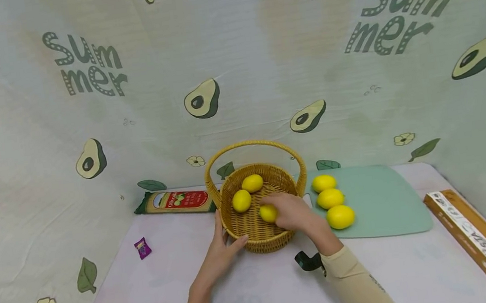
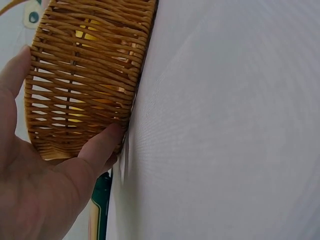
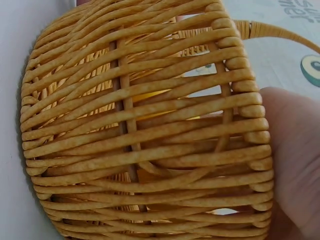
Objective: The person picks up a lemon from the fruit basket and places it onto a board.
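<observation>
A round wicker basket with a tall arched handle stands in the middle of the table. My left hand grips its near left side, the thumb at the rim and the fingers lower on the woven wall. Inside the basket, my right hand holds a lemon low over the woven bottom. Two more lemons lie in the basket, one lemon behind the other lemon. In the right wrist view the basket wall hides most of my right hand.
Right of the basket, three lemons lie in a column on a pale green board. A long pasta box lies farther right. Behind the basket's left side is an olive-labelled packet; a small purple wrapped sweet lies left.
</observation>
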{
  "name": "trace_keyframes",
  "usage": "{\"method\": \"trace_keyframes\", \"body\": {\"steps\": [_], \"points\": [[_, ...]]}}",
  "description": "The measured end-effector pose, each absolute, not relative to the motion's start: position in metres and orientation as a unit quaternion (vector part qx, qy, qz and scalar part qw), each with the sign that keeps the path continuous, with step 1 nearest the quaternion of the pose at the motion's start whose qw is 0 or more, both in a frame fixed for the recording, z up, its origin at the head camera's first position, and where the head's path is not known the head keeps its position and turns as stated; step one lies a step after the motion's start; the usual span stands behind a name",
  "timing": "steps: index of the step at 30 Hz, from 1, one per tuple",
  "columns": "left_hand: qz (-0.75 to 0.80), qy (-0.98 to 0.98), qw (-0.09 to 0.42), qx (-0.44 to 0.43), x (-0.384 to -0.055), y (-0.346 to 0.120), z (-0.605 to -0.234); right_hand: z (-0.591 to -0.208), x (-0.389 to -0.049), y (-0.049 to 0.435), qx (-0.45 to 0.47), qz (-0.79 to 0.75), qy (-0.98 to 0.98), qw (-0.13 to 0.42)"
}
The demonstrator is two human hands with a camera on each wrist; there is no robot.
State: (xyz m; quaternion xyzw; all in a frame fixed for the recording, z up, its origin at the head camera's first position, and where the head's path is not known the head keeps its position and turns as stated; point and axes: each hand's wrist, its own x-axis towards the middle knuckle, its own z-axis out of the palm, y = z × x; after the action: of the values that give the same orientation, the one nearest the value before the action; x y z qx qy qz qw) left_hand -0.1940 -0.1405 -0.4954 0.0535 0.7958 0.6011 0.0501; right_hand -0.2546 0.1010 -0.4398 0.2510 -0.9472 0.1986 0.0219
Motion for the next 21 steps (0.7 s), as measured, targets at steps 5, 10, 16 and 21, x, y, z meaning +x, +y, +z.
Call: {"method": "trace_keyframes", "body": {"steps": [5,10,16,21], "points": [[0.603,0.794,0.051,0.054,-0.194,-0.141,-0.496,-0.439,-0.254,0.102,0.259,0.195,-0.945,0.041],[0.598,0.798,0.055,0.049,-0.193,-0.142,-0.495,-0.434,-0.249,0.106,0.264,0.206,-0.941,0.055],[0.596,0.799,0.055,0.05,-0.192,-0.145,-0.492,-0.424,-0.24,0.111,0.268,0.213,-0.937,0.064],[0.6,0.796,0.059,0.053,-0.193,-0.143,-0.494,-0.414,-0.231,0.121,0.267,0.214,-0.936,0.084]]}}
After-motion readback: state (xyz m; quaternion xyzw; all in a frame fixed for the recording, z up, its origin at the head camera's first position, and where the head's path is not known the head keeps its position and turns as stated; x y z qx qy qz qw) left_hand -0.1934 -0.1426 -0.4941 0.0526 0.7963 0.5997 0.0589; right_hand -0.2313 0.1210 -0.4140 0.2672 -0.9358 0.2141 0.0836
